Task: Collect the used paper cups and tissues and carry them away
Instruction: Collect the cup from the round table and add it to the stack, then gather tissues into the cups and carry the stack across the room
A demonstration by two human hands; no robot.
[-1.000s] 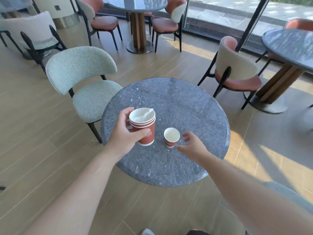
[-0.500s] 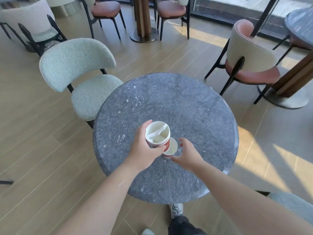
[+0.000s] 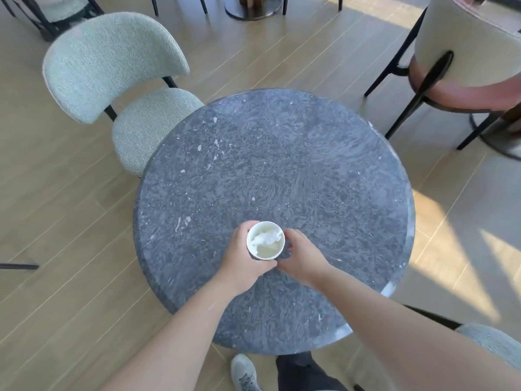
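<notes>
The left hand (image 3: 242, 266) holds the cup (image 3: 265, 240) just above the counter (image 3: 282, 165), fingers clamped around its wall; a tissue (image 3: 266, 237) sits inside. The right hand (image 3: 300, 259) curls beside it, on what I cannot tell. Collecting looks nearly finished; next, lift everything clear and carry it off level.

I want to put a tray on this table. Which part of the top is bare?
The round grey table is bare across its far half, toward the green chair and the pink chair, and along its right edge. The near middle is crowded: left hand and right hand meet around the paper cup holding a tissue.
</notes>
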